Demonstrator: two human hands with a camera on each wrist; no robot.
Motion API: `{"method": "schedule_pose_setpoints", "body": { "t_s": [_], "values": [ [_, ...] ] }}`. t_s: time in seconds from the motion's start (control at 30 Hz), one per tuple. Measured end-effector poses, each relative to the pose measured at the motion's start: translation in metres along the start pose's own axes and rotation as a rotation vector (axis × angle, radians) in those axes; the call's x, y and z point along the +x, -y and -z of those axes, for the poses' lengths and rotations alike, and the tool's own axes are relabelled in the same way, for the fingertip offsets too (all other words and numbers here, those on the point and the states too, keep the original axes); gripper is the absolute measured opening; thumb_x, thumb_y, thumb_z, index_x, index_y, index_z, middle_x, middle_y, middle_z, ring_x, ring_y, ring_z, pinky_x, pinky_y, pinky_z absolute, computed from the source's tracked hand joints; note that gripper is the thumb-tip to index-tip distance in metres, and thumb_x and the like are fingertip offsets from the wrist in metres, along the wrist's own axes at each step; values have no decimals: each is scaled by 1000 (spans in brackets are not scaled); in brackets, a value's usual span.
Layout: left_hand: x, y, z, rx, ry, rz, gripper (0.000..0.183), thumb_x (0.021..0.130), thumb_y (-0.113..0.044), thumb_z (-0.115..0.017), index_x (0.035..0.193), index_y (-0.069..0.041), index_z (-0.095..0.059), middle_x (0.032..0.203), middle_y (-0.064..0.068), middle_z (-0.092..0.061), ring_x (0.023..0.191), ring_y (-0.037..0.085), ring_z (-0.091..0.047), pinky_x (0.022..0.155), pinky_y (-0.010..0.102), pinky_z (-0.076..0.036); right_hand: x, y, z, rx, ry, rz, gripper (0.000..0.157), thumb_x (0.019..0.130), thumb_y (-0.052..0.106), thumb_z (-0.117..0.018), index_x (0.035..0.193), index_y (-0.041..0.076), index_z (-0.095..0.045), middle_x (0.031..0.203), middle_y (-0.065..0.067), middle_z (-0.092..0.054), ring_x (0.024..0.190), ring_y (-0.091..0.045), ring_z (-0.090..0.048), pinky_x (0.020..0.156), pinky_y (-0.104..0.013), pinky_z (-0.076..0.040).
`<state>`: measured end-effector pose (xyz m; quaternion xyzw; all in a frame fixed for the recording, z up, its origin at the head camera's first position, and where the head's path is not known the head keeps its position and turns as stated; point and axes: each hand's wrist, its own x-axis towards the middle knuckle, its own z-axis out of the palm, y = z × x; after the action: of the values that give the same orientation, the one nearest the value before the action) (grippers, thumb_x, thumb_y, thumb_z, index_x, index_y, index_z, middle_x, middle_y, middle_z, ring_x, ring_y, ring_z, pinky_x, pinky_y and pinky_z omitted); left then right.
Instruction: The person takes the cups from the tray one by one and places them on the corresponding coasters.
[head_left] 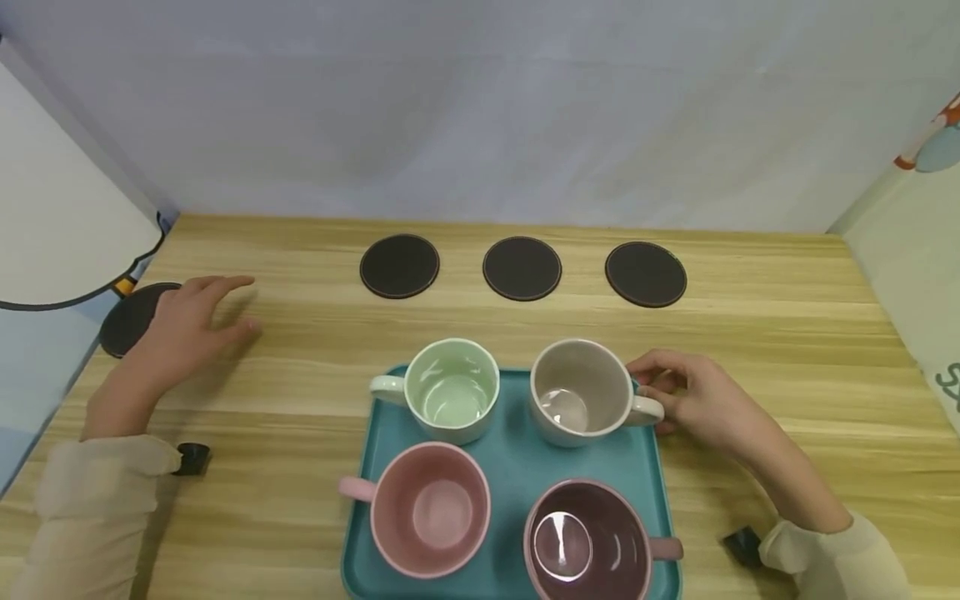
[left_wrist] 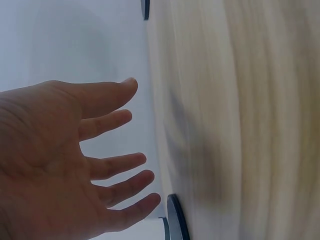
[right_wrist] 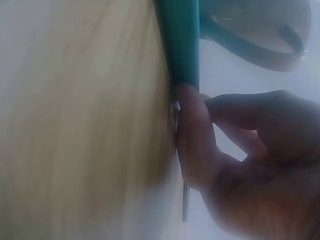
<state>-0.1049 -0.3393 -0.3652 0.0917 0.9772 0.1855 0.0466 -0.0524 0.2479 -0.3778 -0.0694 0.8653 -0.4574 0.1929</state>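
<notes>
At the far left, my left hand [head_left: 183, 329] hovers with fingers spread and holds nothing; in the left wrist view its palm [left_wrist: 45, 155] shows. A black round coaster [head_left: 131, 321] lies partly behind it. My right hand [head_left: 701, 404] is at the upper right corner of a teal tray [head_left: 513, 475], fingers curled and pinching its rim [right_wrist: 182, 55]. Just beside those fingers is the handle of a beige mug [head_left: 577, 392], apart from them in the right wrist view. A light green mug [head_left: 453, 392], a pink mug [head_left: 431, 510] and a dark mauve mug [head_left: 588, 542] also stand on the tray.
Behind the tray three black coasters lie in a row: left [head_left: 400, 266], middle [head_left: 522, 268] and right [head_left: 646, 274]. A pale backdrop [head_left: 487, 125] rises at the rear edge of the wooden table [head_left: 285, 400]. Printed panels flank both sides.
</notes>
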Motion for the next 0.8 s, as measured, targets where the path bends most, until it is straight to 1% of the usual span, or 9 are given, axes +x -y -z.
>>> {"method": "schedule_pose_setpoints", "body": {
  "t_s": [0.07, 0.17, 0.3, 0.4, 0.5, 0.57, 0.67, 0.8],
  "values": [
    [-1, 5, 3, 15, -15, 11, 64, 105, -28, -63, 154, 5, -39, 151, 47, -34, 139, 67, -27, 111, 80, -16, 0, 0, 0, 3, 1, 2, 32, 96, -3, -67, 128, 0, -68, 105, -16, -73, 87, -13, -67, 64, -32, -64],
    [-2, 13, 8, 22, -28, 41, 66, 105, -27, -64, 156, 4, -36, 151, 47, -33, 140, 67, -25, 112, 81, -13, -1, 0, 1, 8, 1, 7, 32, 95, -4, -67, 127, 0, -69, 104, -16, -73, 86, -12, -67, 64, -32, -64],
    [-4, 29, 12, 34, -61, 84, 68, 105, -29, -64, 158, 1, -34, 151, 47, -32, 140, 68, -23, 113, 82, -8, -1, 0, 2, 11, 0, 14, 32, 94, -5, -67, 125, 1, -69, 103, -16, -72, 86, -12, -68, 64, -33, -64],
    [-9, 41, 15, 45, -67, 148, 71, 106, -34, -60, 160, 0, -30, 154, 48, -26, 141, 71, -18, 107, 85, -13, -1, 0, 3, 5, 1, 18, 31, 94, -5, -67, 125, 1, -70, 104, -17, -73, 86, -11, -68, 64, -33, -64],
    [-16, 53, 17, 51, -44, 224, 74, 108, -39, -55, 162, 0, -24, 157, 49, -17, 141, 75, -10, 98, 87, -21, -2, 0, 3, -2, 7, 17, 30, 95, -4, -67, 124, 1, -70, 105, -18, -73, 86, -11, -69, 64, -33, -65],
    [-21, 59, 18, 43, -19, 270, 75, 108, -42, -52, 163, -1, -20, 157, 51, -11, 139, 78, -4, 91, 87, -25, -2, 0, 4, -7, 11, 15, 30, 95, -4, -67, 124, 1, -69, 106, -19, -73, 86, -11, -70, 64, -34, -65],
    [-25, 65, 21, 40, 30, 311, 78, 109, -45, -48, 164, 0, -16, 155, 55, -5, 135, 82, -3, 87, 88, -27, -1, 1, 4, -9, 18, 16, 30, 95, -4, -67, 124, 1, -69, 107, -19, -72, 86, -11, -70, 64, -34, -65],
    [-28, 71, 23, 42, 81, 336, 82, 108, -50, -45, 162, 3, -14, 151, 58, -2, 131, 84, -5, 87, 88, -27, 0, 2, 3, -14, 15, 18, 29, 95, -3, -67, 124, 1, -70, 106, -19, -72, 85, -11, -70, 64, -33, -64]
  ]
}}
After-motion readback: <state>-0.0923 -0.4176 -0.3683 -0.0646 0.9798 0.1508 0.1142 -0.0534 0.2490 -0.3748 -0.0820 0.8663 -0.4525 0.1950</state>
